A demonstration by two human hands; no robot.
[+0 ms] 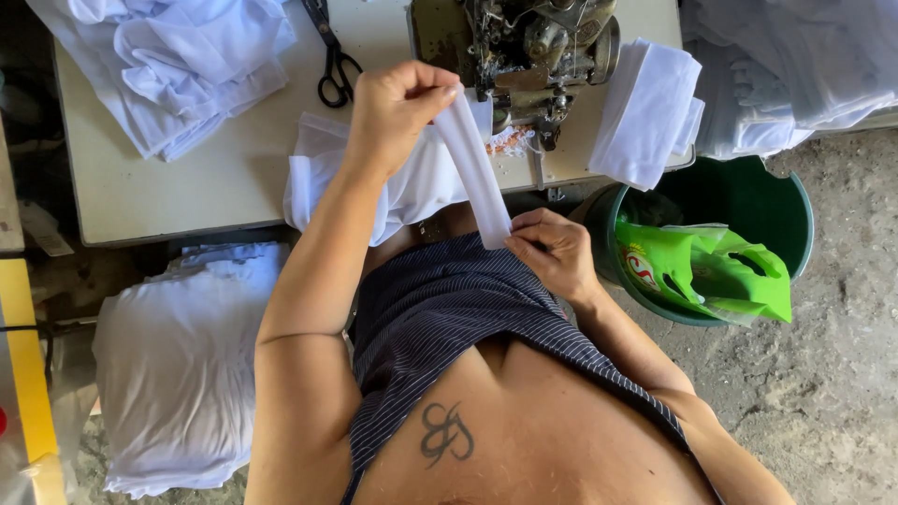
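Single head-worn view, facing steeply down — close above lap and table [234, 178]

A small sewing workshop. An oily industrial sewing machine [538, 47] sits at top centre on a pale work table [215, 168], black scissors [332, 56] beside it. Stacks of white cut fabric [178, 365] fill the lower left, over a rough concrete floor [832, 374].

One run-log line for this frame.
left hand: pinches white fabric strip top | right hand: pinches strip bottom | behind: sewing machine, scissors

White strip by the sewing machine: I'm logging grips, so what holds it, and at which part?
Both hands: the left hand pinches the white fabric strip at its upper end, the right hand its lower end.
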